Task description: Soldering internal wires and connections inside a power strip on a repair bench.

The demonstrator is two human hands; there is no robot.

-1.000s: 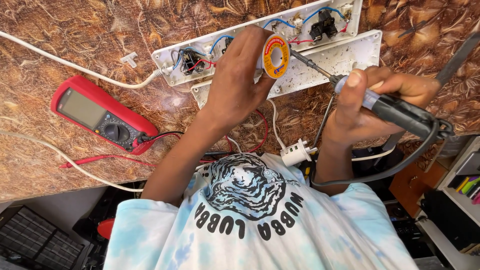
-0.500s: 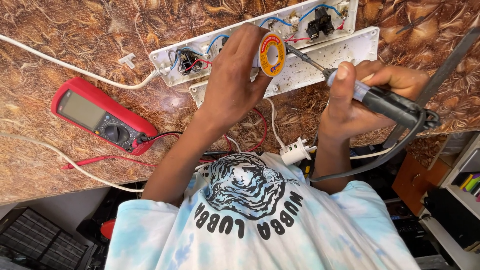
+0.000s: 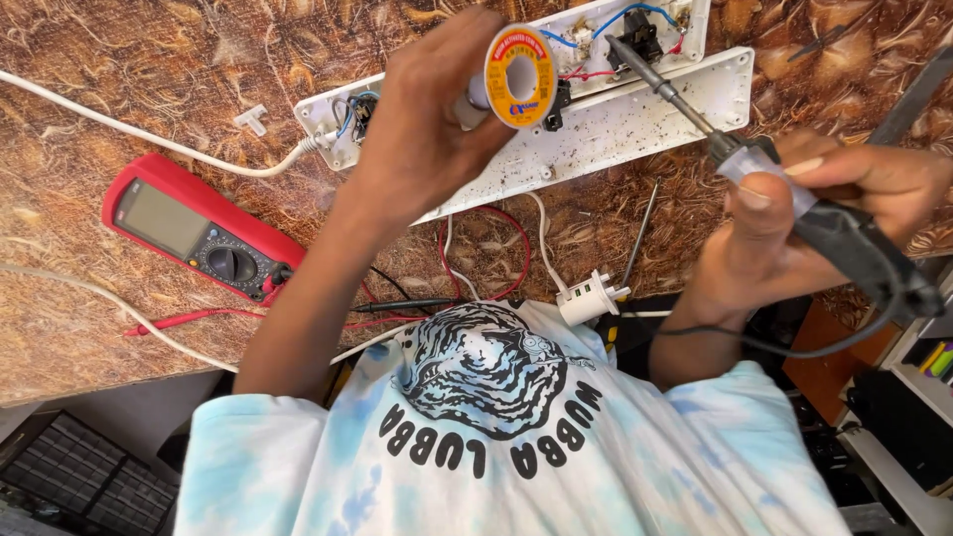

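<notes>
The left hand (image 3: 427,129) is closed around a yellow solder spool (image 3: 519,76), raised over the opened white power strip (image 3: 615,119) on the desk (image 3: 149,79); its fingers hide part of the strip's wiring; the right hand (image 3: 794,218) grips a soldering iron (image 3: 754,164), tip among the wires, its handle cut off at the frame edge; a red multimeter (image 3: 199,238) lies left

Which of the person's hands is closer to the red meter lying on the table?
The left. The left hand, holding a solder spool, is over the opened power strip, just beside the red multimeter. The right hand, gripping the soldering iron, is far across the table.
</notes>
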